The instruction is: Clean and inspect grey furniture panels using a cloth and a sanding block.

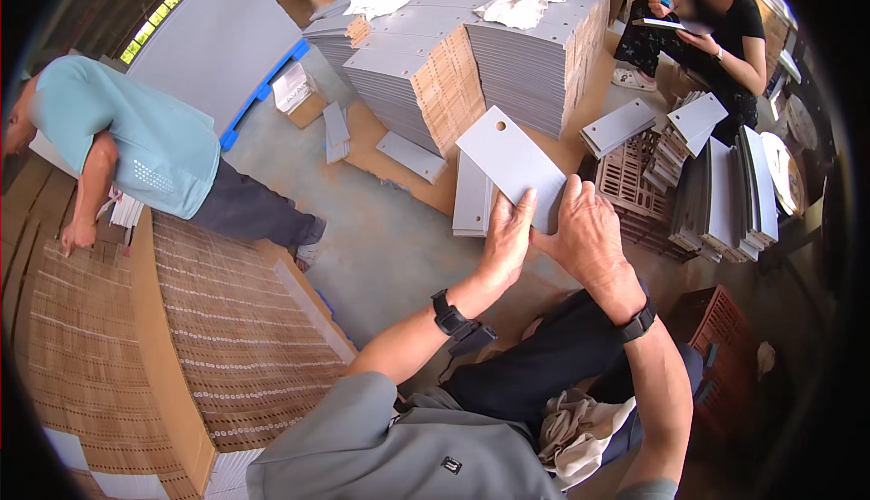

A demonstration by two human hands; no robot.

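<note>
Between my two hands is a light grey flat rectangular panel (513, 158) with a round hole near its far end, tilted away from me. My left hand (509, 237) grips its near edge, thumb on the face. My right hand (587, 239) closes on the near right corner, its thumb close to my left one. Behind and below the held panel stand similar grey panels (471, 197), partly hidden by it. A crumpled beige cloth (580, 437) lies across my lap.
Tall stacks of grey panels (408, 74) stand ahead, white cloths (530, 0) on top. Right are a brown plastic crate (625, 174), loose panels (716, 183) and a red crate (720, 328). Left, a person (136, 129) bends over stacked boards (236, 319); another person (743, 38) sits far right.
</note>
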